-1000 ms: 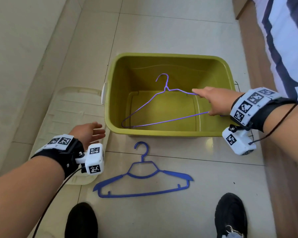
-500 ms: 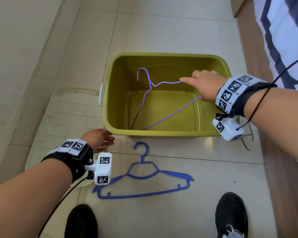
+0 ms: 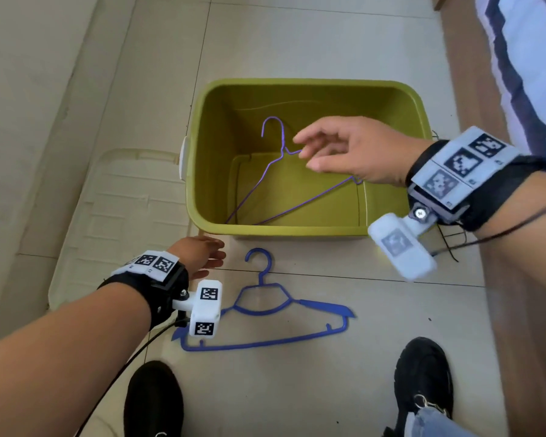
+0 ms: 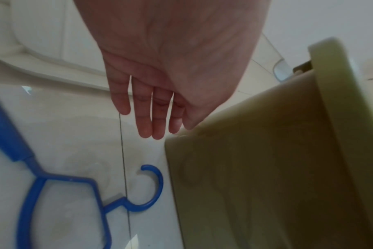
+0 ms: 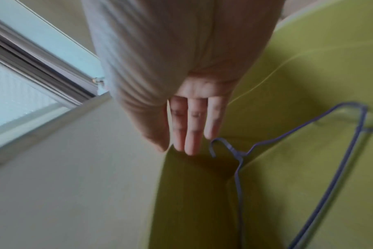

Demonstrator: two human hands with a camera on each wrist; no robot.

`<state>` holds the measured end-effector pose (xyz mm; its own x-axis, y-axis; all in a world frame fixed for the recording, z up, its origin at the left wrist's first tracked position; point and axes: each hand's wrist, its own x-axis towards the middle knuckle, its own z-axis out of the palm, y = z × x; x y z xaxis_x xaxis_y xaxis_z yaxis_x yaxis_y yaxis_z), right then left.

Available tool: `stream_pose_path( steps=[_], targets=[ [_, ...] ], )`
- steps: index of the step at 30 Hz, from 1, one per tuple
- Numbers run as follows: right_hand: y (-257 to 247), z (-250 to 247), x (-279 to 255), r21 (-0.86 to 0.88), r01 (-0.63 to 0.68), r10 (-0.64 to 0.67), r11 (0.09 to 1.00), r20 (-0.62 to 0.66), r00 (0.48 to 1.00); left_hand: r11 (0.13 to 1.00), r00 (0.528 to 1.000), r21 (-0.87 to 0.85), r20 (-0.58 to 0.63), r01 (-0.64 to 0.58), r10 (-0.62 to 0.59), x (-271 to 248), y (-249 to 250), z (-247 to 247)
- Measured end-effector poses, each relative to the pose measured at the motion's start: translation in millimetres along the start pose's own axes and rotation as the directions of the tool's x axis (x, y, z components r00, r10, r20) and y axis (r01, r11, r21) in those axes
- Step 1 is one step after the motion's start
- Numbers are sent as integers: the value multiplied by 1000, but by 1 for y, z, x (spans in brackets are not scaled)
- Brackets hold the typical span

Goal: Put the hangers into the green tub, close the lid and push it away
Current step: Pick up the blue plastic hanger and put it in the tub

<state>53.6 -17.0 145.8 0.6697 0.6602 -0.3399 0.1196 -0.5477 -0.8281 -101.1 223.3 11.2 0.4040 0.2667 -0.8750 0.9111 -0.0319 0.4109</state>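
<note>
Purple wire hanger leans inside the green tub, hook up. Right hand hovers above it, fingers loose, holding nothing. Blue plastic hanger lies on the floor before the tub; left hand, fingers straight and empty, is beside its hook. Clear lid lies left.

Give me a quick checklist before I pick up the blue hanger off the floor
1. Purple wire hanger inside the green tub: ok.
2. Right hand open, off the wire hanger: ok.
3. Left hand open, holding nothing: ok.
4. Blue hanger lying flat on the floor, nothing on it: ok.
5. Tub has room for it: ok.
6. Clear lid on the floor left of the tub, not yet on: ok.
</note>
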Motion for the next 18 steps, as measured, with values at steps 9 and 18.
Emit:
stream_pose_path(
  steps=[9, 18],
  targets=[
    [30, 103, -56, 69, -134, 64, 989, 617, 784, 946, 998, 322, 63, -19, -2, 0, -19, 20],
    [133, 157, -39, -70, -429, 425, 900, 352, 834, 892, 996, 451, 89, -34, -6, 19, -19, 43]
  ],
)
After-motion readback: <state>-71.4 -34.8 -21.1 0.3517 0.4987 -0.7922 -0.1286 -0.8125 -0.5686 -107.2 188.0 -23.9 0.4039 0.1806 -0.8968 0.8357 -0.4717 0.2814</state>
